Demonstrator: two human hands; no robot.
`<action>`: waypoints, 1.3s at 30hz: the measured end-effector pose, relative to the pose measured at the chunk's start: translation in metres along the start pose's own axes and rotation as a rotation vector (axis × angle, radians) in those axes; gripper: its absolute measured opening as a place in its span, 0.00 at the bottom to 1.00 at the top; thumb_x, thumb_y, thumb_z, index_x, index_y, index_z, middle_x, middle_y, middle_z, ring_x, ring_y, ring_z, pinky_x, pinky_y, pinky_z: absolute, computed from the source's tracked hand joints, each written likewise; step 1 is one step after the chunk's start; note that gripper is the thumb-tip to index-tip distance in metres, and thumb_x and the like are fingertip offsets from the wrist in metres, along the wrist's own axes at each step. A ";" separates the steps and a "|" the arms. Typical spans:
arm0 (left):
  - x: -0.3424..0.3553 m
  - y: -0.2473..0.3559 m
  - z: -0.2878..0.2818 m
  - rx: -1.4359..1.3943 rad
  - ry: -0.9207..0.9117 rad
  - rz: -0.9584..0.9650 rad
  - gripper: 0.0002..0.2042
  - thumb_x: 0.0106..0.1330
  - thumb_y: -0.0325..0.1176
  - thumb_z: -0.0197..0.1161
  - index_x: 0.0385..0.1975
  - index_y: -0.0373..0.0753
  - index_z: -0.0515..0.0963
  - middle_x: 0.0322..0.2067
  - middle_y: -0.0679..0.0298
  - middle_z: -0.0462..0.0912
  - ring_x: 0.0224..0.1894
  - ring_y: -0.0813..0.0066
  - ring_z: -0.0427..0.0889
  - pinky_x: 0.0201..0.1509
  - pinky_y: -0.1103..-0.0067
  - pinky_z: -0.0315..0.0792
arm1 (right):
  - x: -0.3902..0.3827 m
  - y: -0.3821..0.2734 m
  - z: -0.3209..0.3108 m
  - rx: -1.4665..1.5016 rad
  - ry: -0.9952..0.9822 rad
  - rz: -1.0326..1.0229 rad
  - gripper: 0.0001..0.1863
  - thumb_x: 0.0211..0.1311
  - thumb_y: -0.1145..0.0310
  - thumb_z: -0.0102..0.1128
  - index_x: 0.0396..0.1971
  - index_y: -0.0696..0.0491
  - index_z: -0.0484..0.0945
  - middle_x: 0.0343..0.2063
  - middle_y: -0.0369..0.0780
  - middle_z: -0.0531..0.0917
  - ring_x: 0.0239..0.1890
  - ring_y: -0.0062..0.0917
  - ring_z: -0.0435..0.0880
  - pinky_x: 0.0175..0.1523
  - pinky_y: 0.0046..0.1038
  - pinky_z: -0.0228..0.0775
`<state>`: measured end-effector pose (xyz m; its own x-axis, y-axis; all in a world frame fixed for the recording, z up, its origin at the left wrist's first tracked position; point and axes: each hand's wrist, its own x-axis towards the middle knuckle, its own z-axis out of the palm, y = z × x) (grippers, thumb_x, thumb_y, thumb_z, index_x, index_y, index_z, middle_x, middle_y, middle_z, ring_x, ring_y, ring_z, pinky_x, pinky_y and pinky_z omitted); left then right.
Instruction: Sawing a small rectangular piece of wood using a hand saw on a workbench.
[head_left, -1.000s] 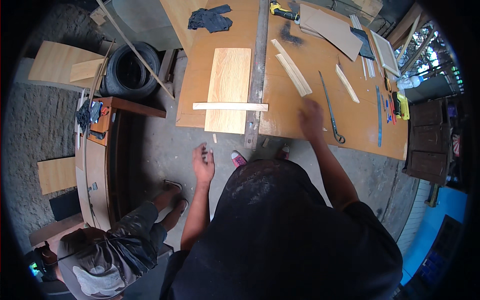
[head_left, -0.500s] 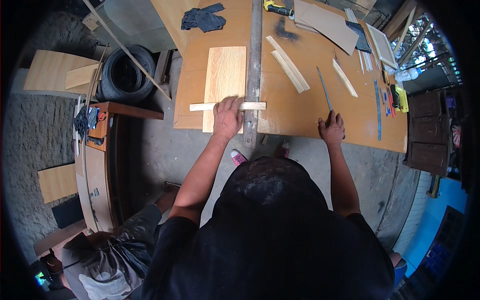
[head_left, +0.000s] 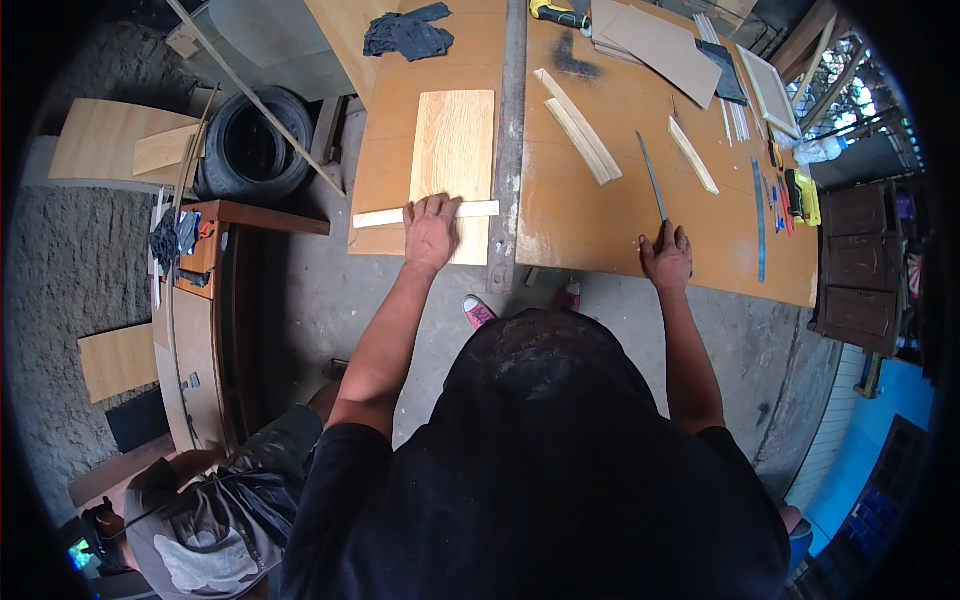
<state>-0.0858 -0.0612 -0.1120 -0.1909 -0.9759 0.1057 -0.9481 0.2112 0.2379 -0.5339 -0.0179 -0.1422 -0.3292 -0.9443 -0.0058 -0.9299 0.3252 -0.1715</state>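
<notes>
Apart: left hand [head_left: 431,240] over wooden strip [head_left: 380,217], grip unclear; right hand [head_left: 668,262], fingers parted, over saw [head_left: 651,178].

The left hand [head_left: 431,236] is covering the middle of the narrow wooden strip [head_left: 480,209] and part of the wood-grained board [head_left: 453,140] under it, while the right hand [head_left: 667,258] is hiding the handle of the slim handsaw [head_left: 651,175], so each hand's exact hold is escaping view. The person's dark headwear [head_left: 530,365] and black shirt [head_left: 560,500] are blocking all but the pink sneakers [head_left: 478,311] below. The top edge is cutting off the yellow-and-black power tool [head_left: 560,15], the lower edge is cropping the co-worker [head_left: 205,545], and the slender hand tools [head_left: 786,210] are appearing too small to identify.
</notes>
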 end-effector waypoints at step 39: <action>-0.021 -0.006 -0.003 -0.051 0.094 -0.030 0.20 0.61 0.33 0.60 0.55 0.49 0.76 0.53 0.61 0.73 0.62 0.61 0.68 0.71 0.49 0.51 | 0.005 0.014 -0.008 0.032 0.074 -0.050 0.34 0.62 0.48 0.58 0.64 0.51 0.68 0.60 0.50 0.74 0.59 0.46 0.74 0.61 0.43 0.68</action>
<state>-0.0751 -0.0420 -0.1131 -0.1356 -0.9729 0.1874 -0.9383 0.1868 0.2909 -0.5495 -0.0176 -0.1366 -0.2950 -0.9524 0.0767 -0.9401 0.2749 -0.2015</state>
